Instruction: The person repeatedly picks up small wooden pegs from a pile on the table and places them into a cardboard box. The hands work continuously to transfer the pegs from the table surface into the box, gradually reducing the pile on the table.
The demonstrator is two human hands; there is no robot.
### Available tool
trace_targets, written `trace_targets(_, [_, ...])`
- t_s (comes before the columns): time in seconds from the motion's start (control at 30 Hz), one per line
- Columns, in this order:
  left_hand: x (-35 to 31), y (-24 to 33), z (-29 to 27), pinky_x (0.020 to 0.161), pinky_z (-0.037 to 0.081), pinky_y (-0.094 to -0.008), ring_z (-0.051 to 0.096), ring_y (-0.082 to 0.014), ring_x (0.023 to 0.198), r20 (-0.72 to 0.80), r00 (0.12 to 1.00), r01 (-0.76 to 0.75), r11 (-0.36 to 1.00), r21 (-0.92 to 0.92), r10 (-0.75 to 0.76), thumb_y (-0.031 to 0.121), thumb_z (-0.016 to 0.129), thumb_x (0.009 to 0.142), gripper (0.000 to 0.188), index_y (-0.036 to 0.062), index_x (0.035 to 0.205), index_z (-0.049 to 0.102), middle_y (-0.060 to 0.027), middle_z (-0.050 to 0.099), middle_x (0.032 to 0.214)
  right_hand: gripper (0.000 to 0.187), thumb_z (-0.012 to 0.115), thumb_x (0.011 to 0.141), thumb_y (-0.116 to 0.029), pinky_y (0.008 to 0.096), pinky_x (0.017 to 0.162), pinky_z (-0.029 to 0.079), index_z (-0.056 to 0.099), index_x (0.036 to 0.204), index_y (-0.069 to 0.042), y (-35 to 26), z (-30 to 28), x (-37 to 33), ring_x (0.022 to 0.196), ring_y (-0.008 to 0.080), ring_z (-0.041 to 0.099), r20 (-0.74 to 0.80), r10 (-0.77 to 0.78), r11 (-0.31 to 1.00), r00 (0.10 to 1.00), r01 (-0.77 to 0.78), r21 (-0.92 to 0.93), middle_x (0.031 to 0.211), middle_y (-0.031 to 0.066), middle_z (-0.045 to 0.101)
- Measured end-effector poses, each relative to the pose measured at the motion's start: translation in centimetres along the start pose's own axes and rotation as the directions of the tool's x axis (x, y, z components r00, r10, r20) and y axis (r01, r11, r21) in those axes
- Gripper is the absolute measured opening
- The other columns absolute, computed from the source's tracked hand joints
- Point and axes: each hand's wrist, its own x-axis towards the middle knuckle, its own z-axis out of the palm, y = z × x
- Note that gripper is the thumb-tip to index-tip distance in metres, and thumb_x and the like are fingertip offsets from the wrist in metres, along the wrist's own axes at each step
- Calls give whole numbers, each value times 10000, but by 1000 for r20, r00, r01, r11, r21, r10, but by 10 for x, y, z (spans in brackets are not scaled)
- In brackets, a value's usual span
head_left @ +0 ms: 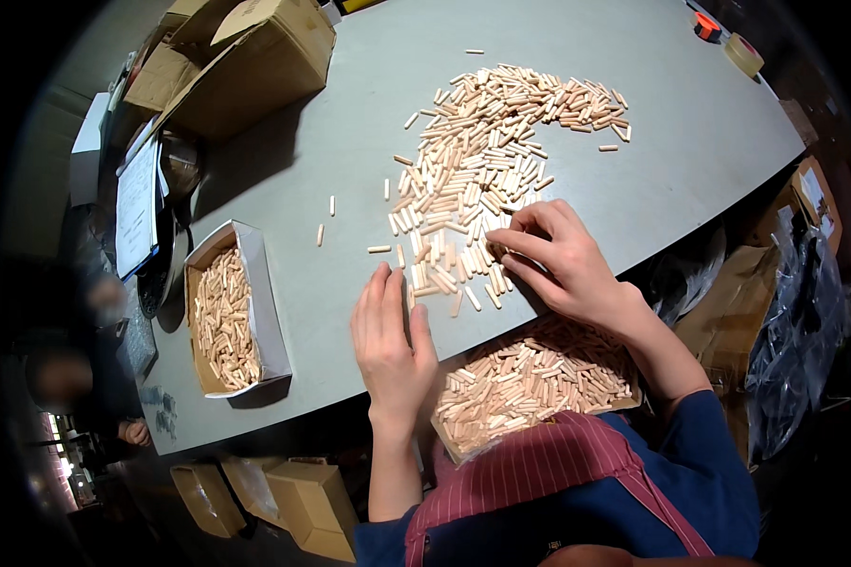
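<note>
A long curved heap of small wooden dowels (463, 180) lies across the grey table (350, 161). At the heap's near left end my left hand (390, 335) rests with its fingers stretched out, holding nothing that shows. My right hand (563, 255) is at the heap's right side, thumb and fingertips bent together over the dowels; whatever is between them is hidden. Below the table's near edge, in front of my apron, an open box (444, 437) is filled with many more dowels (529, 378).
At the left stands a white cardboard box (267, 302) holding dowels. Large cartons (255, 76) and a clipboard (140, 203) are beyond it. Tape (743, 55) and an orange-black tool (706, 26) lie at the far right corner. Another person's hand (134, 432) shows at the left edge.
</note>
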Motion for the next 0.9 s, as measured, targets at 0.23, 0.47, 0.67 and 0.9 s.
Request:
trace_targets(0.23, [-1, -2, 0, 1148, 483, -522, 636, -428, 1349, 19, 1000, -24, 999, 38, 23, 28, 678, 993, 365, -29, 1353, 701, -231, 676, 1456, 176, 792, 891, -129, 475, 1017, 479, 767, 1062, -97, 7, 12, 9, 1137, 352, 578, -8, -9, 996, 1000, 9, -91, 1136, 101, 651])
trace_targets(0.47, [-1, 0, 0, 1147, 483, -518, 643, -421, 1347, 3, 1000, -31, 999, 29, 31, 18, 676, 990, 346, -30, 1331, 707, -219, 692, 1435, 163, 804, 870, -158, 492, 1125, 410, 761, 1017, -101, 13, 12, 0, 1268, 355, 534, -26, 51, 998, 998, -51, -33, 1245, 87, 666])
trace_targets(0.67, [-2, 1, 0, 1148, 482, -516, 646, -415, 1350, -1, 1000, -27, 999, 37, 27, 20, 677, 991, 339, -27, 1325, 711, -216, 697, 1431, 187, 815, 860, -205, 495, 1123, 397, 754, 997, -93, 2, 12, -1, 1265, 349, 535, -16, 15, 993, 1000, -16, -115, 1240, 82, 670])
trace_targets(0.9, [-3, -2, 0, 1161, 477, -519, 642, -422, 1355, -10, 1000, -23, 999, 35, 23, 32, 683, 993, 422, -36, 1408, 668, -226, 697, 1430, 243, 826, 869, -183, 485, 1099, 410, 735, 1069, -79, -1, 11, -5, 1187, 328, 583, 21, 108, 994, 994, -108, 14, 1159, 89, 689])
